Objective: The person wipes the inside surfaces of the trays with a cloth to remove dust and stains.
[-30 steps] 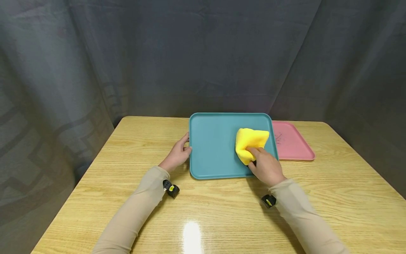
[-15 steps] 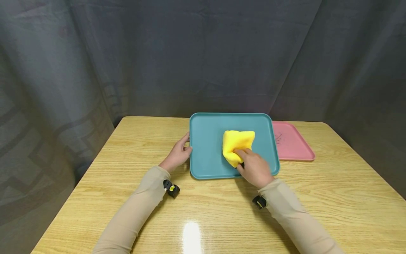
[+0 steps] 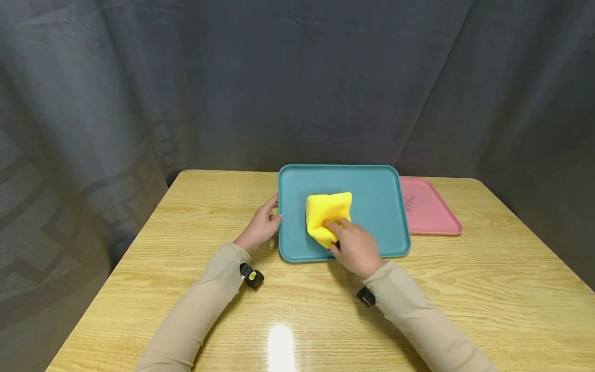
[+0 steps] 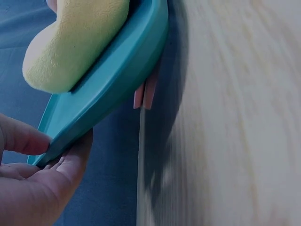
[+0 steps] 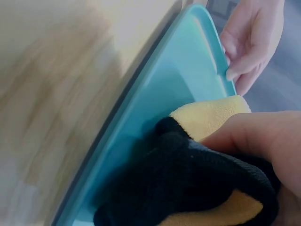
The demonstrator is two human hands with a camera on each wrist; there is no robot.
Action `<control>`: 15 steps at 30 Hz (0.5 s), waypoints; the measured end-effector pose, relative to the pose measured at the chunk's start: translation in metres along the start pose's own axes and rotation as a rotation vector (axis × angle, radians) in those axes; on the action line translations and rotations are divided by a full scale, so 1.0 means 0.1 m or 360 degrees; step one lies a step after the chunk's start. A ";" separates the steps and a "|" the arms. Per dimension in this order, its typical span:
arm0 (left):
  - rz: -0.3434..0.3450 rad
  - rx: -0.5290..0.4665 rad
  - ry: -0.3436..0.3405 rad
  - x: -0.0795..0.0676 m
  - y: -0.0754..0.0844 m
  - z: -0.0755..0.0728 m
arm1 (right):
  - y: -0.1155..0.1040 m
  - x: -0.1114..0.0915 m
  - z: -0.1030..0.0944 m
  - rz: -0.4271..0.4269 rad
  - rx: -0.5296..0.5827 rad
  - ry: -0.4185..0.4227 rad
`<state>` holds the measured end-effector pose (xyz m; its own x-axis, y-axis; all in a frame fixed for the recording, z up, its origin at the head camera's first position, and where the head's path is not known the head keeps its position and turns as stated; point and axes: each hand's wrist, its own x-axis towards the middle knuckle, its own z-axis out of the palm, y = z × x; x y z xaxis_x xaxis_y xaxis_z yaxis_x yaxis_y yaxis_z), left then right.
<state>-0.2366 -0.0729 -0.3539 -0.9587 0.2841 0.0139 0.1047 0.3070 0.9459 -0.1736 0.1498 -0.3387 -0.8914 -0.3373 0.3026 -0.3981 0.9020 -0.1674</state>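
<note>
My left hand (image 3: 259,227) grips the left rim of a teal rectangular tray (image 3: 376,201), thumb on top and fingers underneath in the left wrist view. That side of the tray (image 4: 108,89) is raised off the table. My right hand (image 3: 357,250) holds a bunched plush cloth (image 3: 327,209), yellow on one face, pressed down on the left half of the tray. In the right wrist view the cloth's black face (image 5: 164,174) shows, with the thumb pushed into its folds. The tray surface beneath the cloth is hidden.
A pink tray (image 3: 429,209) with dark scribbled marks (image 3: 408,202) lies to the right, partly behind the teal tray. The wooden table (image 3: 325,320) runs back to a dark grey curtain (image 3: 297,82). Black wrist cameras (image 3: 251,276) sit on both sleeves.
My right hand has slid the cloth leftward across the teal tray, from its right side to its left half. The left hand and the tray have stayed nearly still.
</note>
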 end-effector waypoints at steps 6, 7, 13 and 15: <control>-0.0053 -0.0010 0.0013 0.01 0.00 0.00 | -0.10 0.02 0.02 -0.0020 -0.0009 -0.0029; -0.0063 -0.0013 0.0015 0.01 0.00 0.00 | -0.12 0.02 0.03 -0.0025 -0.0010 -0.0038; -0.0065 -0.0002 0.0031 0.01 0.00 0.00 | -0.20 0.04 0.05 -0.0069 -0.0010 -0.0077; -0.0057 0.0005 0.0035 0.01 0.01 0.01 | -0.23 0.04 0.05 -0.0083 -0.0010 -0.0086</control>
<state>-0.2369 -0.0721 -0.3534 -0.9674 0.2529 -0.0126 0.0711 0.3192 0.9450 -0.1694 0.1265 -0.3387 -0.8801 -0.3977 0.2594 -0.4429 0.8844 -0.1469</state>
